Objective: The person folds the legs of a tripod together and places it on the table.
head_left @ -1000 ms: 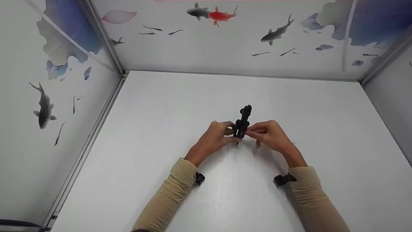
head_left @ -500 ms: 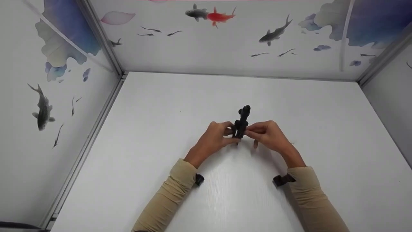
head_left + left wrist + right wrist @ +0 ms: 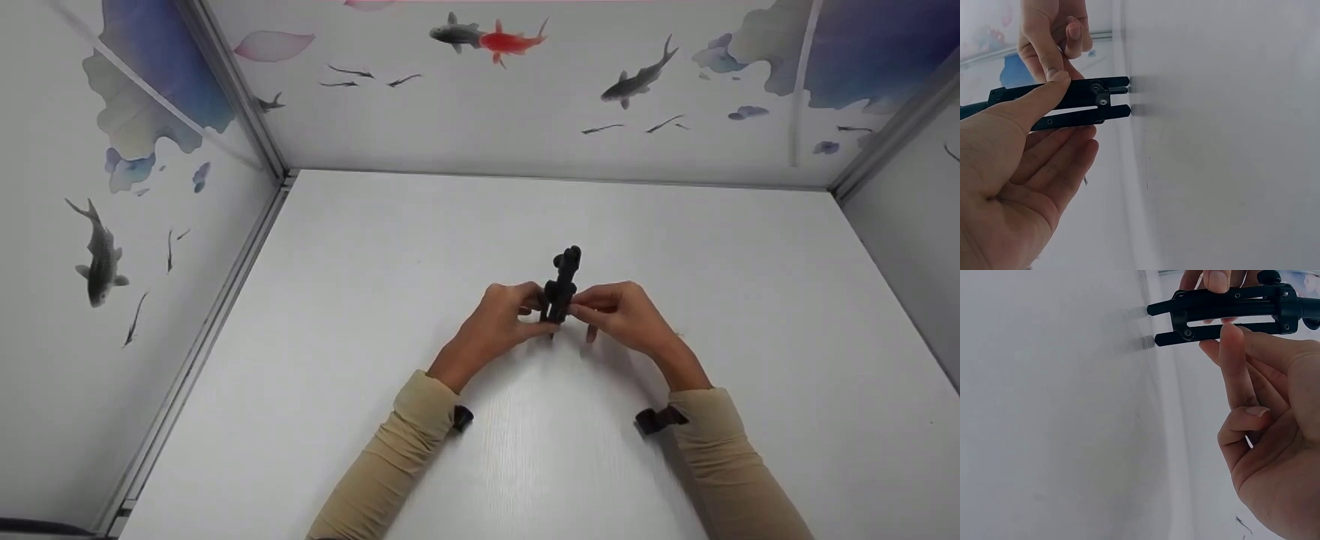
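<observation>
A small black tripod point(image 3: 568, 270) stands upright between both hands, its legs drawn nearly together and feet pointing down at the table. My left hand point(image 3: 491, 322) holds the lower part from the left; in the left wrist view its thumb lies over one leg point(image 3: 1081, 87), and the fingers reach behind another leg point(image 3: 1081, 117). From the right, my right hand point(image 3: 637, 319) pinches a leg point(image 3: 1207, 331) between thumb and fingers. Its remaining fingers curl loosely below. The tripod's feet point(image 3: 1159, 339) are close over the white surface in the right wrist view.
The white table point(image 3: 375, 240) is bordered by a back panel point(image 3: 480, 127) and a left panel point(image 3: 45, 360) printed with fish and leaves. Metal framing point(image 3: 281, 161) runs along the corner. Dark wrist cameras point(image 3: 463, 418) sit by both sleeves.
The gap between the tripod's legs has narrowed slightly, and the right hand's lower finger has shifted a little left. Both hands otherwise keep their hold; the head view has drifted slightly.
</observation>
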